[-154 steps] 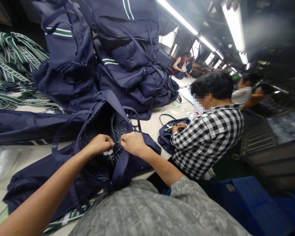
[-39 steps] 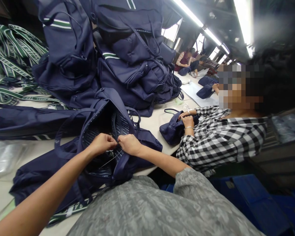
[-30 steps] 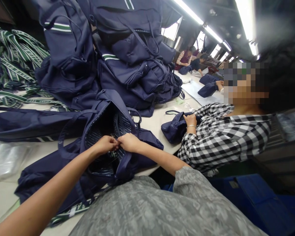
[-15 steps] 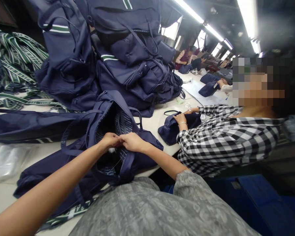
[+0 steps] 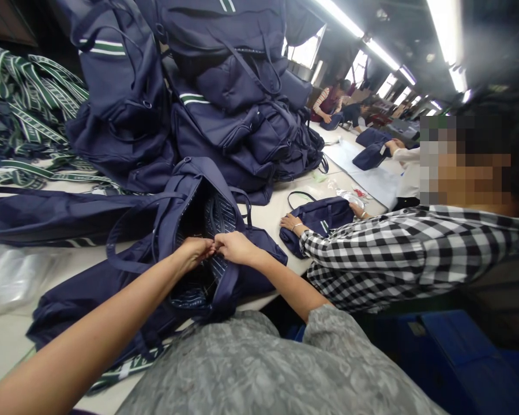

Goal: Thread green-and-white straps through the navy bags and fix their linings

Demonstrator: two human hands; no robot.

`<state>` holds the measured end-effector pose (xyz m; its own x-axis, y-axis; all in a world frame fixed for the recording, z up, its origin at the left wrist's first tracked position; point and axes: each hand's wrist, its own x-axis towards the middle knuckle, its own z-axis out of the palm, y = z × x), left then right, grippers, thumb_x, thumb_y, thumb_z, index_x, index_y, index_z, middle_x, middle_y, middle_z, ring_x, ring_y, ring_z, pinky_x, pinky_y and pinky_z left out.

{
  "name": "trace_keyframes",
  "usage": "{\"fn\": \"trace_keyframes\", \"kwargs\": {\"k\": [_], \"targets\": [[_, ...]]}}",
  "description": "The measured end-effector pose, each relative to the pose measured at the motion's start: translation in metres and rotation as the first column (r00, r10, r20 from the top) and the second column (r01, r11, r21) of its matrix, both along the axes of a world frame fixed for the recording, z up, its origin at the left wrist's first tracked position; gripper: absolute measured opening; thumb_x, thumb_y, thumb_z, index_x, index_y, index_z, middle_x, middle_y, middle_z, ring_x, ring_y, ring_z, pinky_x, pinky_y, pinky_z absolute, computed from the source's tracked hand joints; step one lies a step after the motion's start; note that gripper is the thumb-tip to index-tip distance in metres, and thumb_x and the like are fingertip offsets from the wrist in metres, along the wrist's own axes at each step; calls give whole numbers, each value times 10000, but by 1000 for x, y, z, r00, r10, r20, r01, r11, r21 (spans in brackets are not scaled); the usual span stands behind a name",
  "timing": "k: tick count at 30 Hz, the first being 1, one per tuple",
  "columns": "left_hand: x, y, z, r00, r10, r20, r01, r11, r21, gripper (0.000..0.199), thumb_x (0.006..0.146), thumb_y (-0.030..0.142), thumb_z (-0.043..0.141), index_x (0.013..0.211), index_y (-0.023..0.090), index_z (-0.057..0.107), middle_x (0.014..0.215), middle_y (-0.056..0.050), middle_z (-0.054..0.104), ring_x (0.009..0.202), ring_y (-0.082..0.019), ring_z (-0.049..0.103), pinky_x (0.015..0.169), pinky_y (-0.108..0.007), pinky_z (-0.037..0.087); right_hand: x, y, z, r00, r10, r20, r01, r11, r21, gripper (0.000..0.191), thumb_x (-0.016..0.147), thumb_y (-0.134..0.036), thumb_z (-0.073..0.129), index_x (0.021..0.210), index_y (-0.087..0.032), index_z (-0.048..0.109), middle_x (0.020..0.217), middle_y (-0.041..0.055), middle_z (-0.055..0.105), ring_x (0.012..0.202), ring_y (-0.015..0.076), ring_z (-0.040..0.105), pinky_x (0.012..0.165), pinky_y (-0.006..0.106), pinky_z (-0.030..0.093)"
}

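Observation:
Right in front of me a navy bag (image 5: 207, 167) lies with its mouth gaping, its patterned lining (image 5: 222, 219) showing inside. Over this opening my left hand (image 5: 194, 251) and my right hand (image 5: 231, 246) meet, fingertips pinched close together. Whatever sits between the fingers is too small to make out. A looped strap handle (image 5: 125, 265) of the bag curves out on the left. My forearms hide part of the bag's near side.
Behind stands a tall heap of navy bags (image 5: 225, 127). Green-and-white striped straps (image 5: 34, 104) pile up at far left, above clear plastic bags (image 5: 8, 276). On the right a co-worker in a checked shirt (image 5: 389, 248) handles a navy bag (image 5: 320, 216).
My hands stay pinched at the bag's opening, with only a slight shift. The co-worker's bag has been turned so its stripes show, and one of their hands moved left along it.

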<state>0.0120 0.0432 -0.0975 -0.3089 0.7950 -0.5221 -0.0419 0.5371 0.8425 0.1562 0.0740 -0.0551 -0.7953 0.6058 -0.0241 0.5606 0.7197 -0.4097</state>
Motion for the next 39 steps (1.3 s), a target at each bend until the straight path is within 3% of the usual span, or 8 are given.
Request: {"fn": "trace_keyframes", "kwargs": {"k": [3,7,13,19,24,32,36,39], "targets": [[-1,-5,1,998,-64,-26,66,996,60,165,668,93,738,768,113,607,706,-20,652,663,-135,638,662,-263,547,0,3,1,999,-41,25,42,999,-10,124,826,-138,559,858,-188,667,881,27,714,822,163,625,698,243,376],[-4,-10,0,961,-146,-235,176,978,113,192,538,85,731,676,138,608,634,-18,632,642,-171,626,645,-275,511,-1,5,-1,998,-65,25,66,997,-36,94,808,-155,575,838,-184,659,851,26,705,812,160,616,683,237,369],[-5,-13,0,754,-244,-610,391,913,119,46,661,161,652,689,189,677,759,-68,702,826,-252,650,787,-325,467,0,8,-4,996,-82,24,84,995,-48,94,796,-128,574,825,-180,647,819,19,688,796,153,604,688,229,375],[-1,-25,4,565,-258,-784,517,851,93,158,800,203,539,821,199,695,949,-105,718,952,-266,646,821,-311,441,0,6,0,992,-119,-32,113,981,-157,88,798,-95,580,793,-172,624,727,-6,659,705,125,594,660,211,386],[-1,-25,5,469,-256,-845,556,829,57,174,831,213,480,785,195,647,914,-109,692,902,-257,635,769,-310,420,-2,7,-3,989,-138,-46,126,971,-201,89,798,-91,591,790,-175,618,708,-21,650,676,116,592,666,209,404],[-4,-18,2,408,-338,-848,628,778,-7,143,824,241,472,798,197,605,883,-100,692,855,-244,639,722,-302,403,-2,7,-7,987,-137,-78,124,979,-161,95,785,-82,594,788,-170,630,722,-12,662,709,118,608,660,199,413],[-3,-19,6,365,-406,-838,667,742,-69,133,790,231,499,851,206,615,919,-81,702,883,-232,655,735,-280,425,-4,8,-5,987,-157,-38,146,968,-204,106,782,-76,591,797,-170,640,677,-23,663,656,109,621,650,193,428],[-7,-22,9,326,-450,-832,608,773,-180,133,729,185,527,806,190,636,881,-125,708,898,-284,671,738,-308,452,-6,10,-2,987,-159,-6,152,955,-256,172,747,-48,603,865,-167,644,659,-33,669,577,97,616,625,190,440]]}}
